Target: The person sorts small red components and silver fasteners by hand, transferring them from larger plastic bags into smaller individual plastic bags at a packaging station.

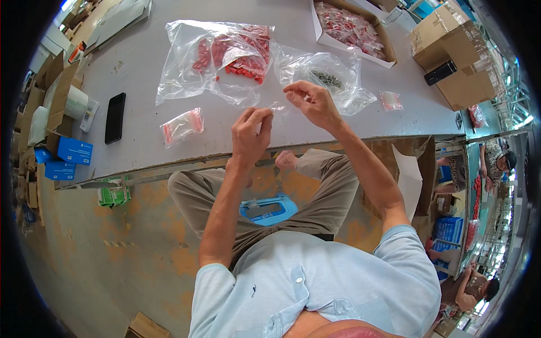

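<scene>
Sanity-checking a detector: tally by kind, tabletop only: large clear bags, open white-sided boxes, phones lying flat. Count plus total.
Large clear bags: 2, one with red pieces, one with dark greenish pieces
Open white-sided box: 1
Black phone lying flat: 1
Total: 4

Goes L to R on the table (138,62): boxes (75,151), phone (115,118), pkt (182,125) w/ parts bag (176,70) behind it, 2nd parts bag (350,93), another pkt (390,101) w/ box (349,48) of pkts (352,25) behind, carton (451,42) far R.
</scene>
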The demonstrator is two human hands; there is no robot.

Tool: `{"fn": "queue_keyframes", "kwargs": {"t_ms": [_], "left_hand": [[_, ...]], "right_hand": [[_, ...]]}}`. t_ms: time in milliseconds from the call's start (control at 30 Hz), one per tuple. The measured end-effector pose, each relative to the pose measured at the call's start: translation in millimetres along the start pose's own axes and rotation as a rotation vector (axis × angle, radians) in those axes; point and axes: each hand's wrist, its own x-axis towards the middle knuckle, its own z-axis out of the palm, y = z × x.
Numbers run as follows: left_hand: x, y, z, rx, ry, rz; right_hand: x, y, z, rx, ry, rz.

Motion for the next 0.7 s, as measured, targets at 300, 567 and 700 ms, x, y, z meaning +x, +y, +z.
{"fn": "queue_keyframes", "kwargs": {"t_ms": [300, 567, 700], "left_hand": [[11, 12, -5, -0.159, -0.249, -0.095], [15, 17, -10, -0.195, -0.294, -0.157], [6, 12, -27, -0.1, -0.255, -0.125]], "right_hand": [[-18, 3, -9, 0.197, -0.202, 0.054], [-24, 2, -6, 0.416, -0.167, 0.082], [-6, -4, 1, 0.304, -0.138, 0.048]]}}
